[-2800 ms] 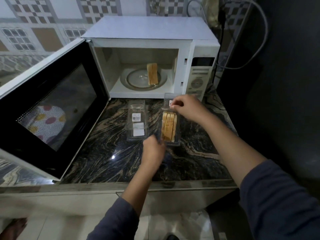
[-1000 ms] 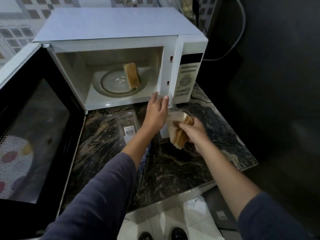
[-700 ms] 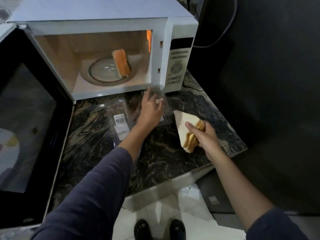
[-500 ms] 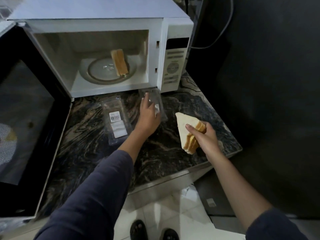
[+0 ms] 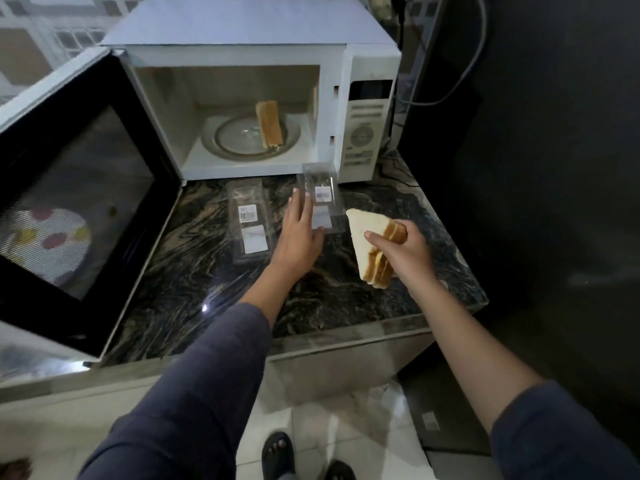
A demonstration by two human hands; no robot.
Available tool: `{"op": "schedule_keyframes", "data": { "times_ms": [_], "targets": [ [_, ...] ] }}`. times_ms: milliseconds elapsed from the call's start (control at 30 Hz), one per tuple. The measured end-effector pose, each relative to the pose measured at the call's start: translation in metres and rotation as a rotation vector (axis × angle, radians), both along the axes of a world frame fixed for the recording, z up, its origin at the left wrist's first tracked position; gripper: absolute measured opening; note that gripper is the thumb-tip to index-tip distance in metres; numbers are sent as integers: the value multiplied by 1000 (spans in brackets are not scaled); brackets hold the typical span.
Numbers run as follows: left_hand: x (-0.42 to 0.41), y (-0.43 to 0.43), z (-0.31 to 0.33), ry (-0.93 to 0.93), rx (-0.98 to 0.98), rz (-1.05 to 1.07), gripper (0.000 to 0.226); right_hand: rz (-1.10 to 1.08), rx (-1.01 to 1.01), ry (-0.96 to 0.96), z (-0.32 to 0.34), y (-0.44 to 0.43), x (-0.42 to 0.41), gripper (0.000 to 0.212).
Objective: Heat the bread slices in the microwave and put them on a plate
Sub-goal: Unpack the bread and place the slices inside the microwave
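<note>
Lifted clear of its clear plastic tray [image 5: 322, 202] since the earlier frame, the stack of white triangular bread slices [image 5: 372, 245] now hangs over the worktop's right side.
Left to right: the black-windowed microwave door [image 5: 74, 202] swung wide open; the white microwave [image 5: 249, 39] with two bread slices on edge [image 5: 269, 124] on its glass turntable; an empty clear plastic tray with a barcode label [image 5: 247, 225] on the dark marbled worktop [image 5: 194, 271]; the left hand [image 5: 299, 233], fingers together and flat against the second tray; the right hand [image 5: 403, 252], fingers clamped on the stack above the worktop.
</note>
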State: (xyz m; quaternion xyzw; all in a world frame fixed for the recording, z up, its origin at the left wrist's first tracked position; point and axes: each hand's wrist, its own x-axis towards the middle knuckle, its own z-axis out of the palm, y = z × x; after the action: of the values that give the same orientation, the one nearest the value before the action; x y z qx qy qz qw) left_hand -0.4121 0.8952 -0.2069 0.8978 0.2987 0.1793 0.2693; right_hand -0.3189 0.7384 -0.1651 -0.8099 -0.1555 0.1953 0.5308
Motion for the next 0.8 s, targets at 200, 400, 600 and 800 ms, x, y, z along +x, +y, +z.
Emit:
{"op": "schedule_keyframes", "data": {
  "times_ms": [200,400,600,800],
  "targets": [
    [-77,-24,-21,-8,-12,26,50,-91,43,-143,16,12,-8,48],
    [-143,-28,-57,243,57,162,53,-93,135,-164,35,40,-27,48],
    [-172,4,-53,339,6,318,52,33,149,-185,58,82,-46,52],
    [-158,58,-48,331,23,324,50,139,104,-248,79,153,-46,53]
  ]
}}
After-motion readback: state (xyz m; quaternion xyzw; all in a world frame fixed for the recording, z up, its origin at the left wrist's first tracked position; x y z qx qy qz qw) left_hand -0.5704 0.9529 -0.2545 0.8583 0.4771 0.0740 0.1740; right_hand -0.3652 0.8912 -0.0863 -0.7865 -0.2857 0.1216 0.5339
